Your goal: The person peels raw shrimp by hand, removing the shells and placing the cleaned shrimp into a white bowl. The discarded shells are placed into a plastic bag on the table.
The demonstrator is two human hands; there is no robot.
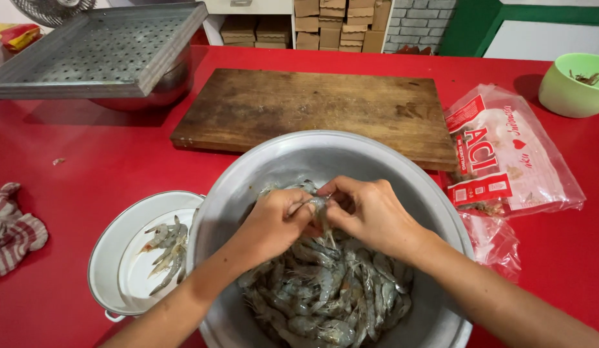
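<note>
Pinching one raw shrimp [320, 207] between the fingertips of my left hand [273, 222] and right hand [370, 212], I hold it at mid-frame over the big metal basin [248, 167] heaped with grey shrimp. Lower left sits a white enamel pot [112, 245] holding a few shrimp; above lies a wooden cutting board [312, 106]. Right of the basin lie a clear plastic bag with red-and-white print [505, 154] and a green bowl [573, 87].

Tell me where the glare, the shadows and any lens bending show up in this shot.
Head view: soft glare on the clear plastic bag and the big metal bowl rim; shadows under the perforated tray and beside the green bowl; the wooden board edges bow slightly, wide-angle; both hands sharp.
</note>
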